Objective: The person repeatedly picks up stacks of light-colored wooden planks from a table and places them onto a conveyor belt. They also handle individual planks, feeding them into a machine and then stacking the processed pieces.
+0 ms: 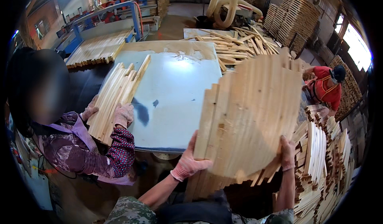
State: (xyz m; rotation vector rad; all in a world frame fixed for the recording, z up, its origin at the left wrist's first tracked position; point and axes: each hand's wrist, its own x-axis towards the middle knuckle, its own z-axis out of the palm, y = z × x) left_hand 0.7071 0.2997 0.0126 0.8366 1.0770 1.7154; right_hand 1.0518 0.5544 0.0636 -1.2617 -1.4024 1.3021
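Observation:
A wide bundle of wooden strips, pressed side by side, is raised in front of me, tilted, over the table's right part. My left hand, in a pinkish knit glove, grips its left edge with the thumb pointing up. On the opposite edge my right hand, also gloved, is closed; its fingers are partly hidden behind the wood. A few strips stick out unevenly along the bottom of the bundle. Left of it lies the pale table, with dark stains on its surface.
A co-worker at the left holds a smaller row of strips on the table. Loose strips lie heaped beyond it. Stacked strips stand at my right, near a person in red. A blue-framed machine is at far left.

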